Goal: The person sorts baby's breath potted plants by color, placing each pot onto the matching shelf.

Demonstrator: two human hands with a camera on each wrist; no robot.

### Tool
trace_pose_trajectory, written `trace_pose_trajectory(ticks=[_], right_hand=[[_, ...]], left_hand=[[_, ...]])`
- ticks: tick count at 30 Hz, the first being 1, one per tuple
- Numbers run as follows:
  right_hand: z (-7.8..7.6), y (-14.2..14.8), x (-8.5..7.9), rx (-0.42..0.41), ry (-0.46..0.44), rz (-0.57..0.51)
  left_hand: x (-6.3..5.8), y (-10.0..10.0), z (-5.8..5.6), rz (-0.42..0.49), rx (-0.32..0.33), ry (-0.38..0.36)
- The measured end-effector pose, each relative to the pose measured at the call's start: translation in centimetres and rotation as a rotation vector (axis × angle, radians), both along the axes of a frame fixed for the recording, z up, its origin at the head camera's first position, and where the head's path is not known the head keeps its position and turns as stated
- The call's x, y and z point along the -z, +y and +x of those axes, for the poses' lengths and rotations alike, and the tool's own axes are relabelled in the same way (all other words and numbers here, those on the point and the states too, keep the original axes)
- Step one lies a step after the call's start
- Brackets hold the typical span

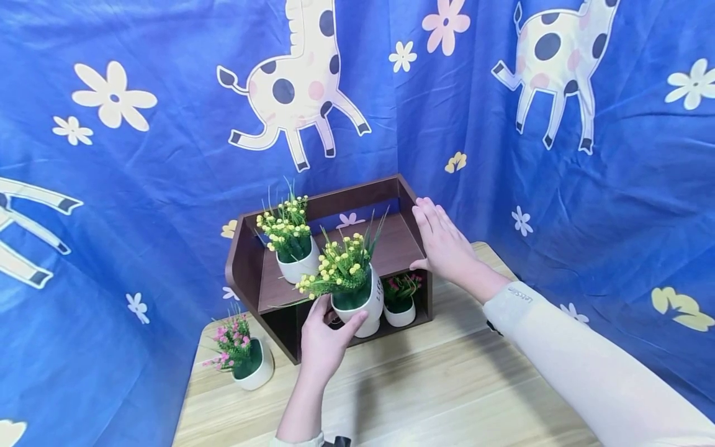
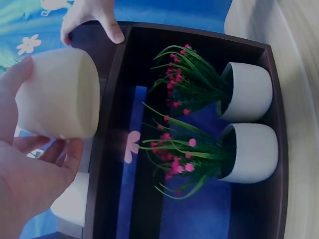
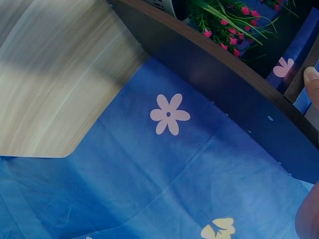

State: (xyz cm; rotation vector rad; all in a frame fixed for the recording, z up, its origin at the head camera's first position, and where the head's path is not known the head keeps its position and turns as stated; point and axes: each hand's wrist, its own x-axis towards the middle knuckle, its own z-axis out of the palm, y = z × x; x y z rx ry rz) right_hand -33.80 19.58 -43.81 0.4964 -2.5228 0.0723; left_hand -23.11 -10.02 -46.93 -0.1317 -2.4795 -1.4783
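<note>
My left hand (image 1: 324,341) grips a white pot of yellow artificial flowers (image 1: 360,310), fingers on one side and thumb on the other. The pot is raised at the front edge of a dark brown two-tier shelf (image 1: 385,245). In the left wrist view the pot's bare white underside (image 2: 57,94) faces the camera. My right hand (image 1: 447,245) rests on the shelf's right side panel, its fingers straight. Another white pot with yellow flowers (image 1: 298,261) stands on the upper tier at the left.
Two white pots with pink flowers (image 2: 251,92) (image 2: 254,153) sit in the lower compartment. A further pink-flowered pot (image 1: 257,369) is on the wooden table (image 1: 424,385), left of the shelf. Blue patterned cloth (image 1: 167,186) hangs behind and at the sides.
</note>
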Motion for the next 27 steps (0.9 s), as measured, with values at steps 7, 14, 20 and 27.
trace_pose_trajectory(ticks=[7, 14, 20, 27], right_hand=[[-0.3, 0.2, 0.2, -0.004, 0.015, 0.006], [-0.2, 0.0, 0.0, -0.013, 0.003, -0.002], [0.0, -0.1, -0.1, -0.008, -0.007, 0.016], [0.1, 0.0, -0.2, -0.005, -0.008, 0.002]], left_hand=[[-1.1, 1.2, -1.1, -0.044, -0.041, 0.007], [-1.6, 2.3, -2.7, -0.101, -0.071, 0.025], [-1.8, 2.7, -3.8, -0.143, -0.094, 0.037], [-2.4, 3.2, -5.0, -0.127, -0.107, -0.006]])
